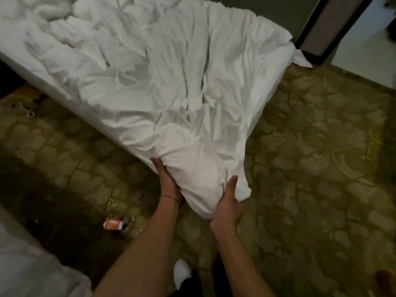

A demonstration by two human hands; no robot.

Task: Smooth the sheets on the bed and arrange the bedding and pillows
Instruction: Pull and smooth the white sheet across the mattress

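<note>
1. A crumpled white duvet (162, 67) is spread over the bed, from 11 o'clock down to centre frame.
2. Its bunched corner, hanging off the bed's end, is grasped from the 9 o'clock side by the left hand (169, 182).
3. The same corner is gripped at 3 o'clock by the right hand (227, 207), thumb raised.
4. An orange carton (114, 224) lies on the patterned carpet (310, 168) at 7 o'clock.

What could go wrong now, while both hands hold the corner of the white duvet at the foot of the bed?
1. The duvet is very wrinkled; pulling only this bunched corner may drag it off-centre.
2. The far corner already hangs toward the carpet and may slide further down.
3. Litter lies near the feet; stepping back with the left hand and right hand busy risks treading on it.
</note>
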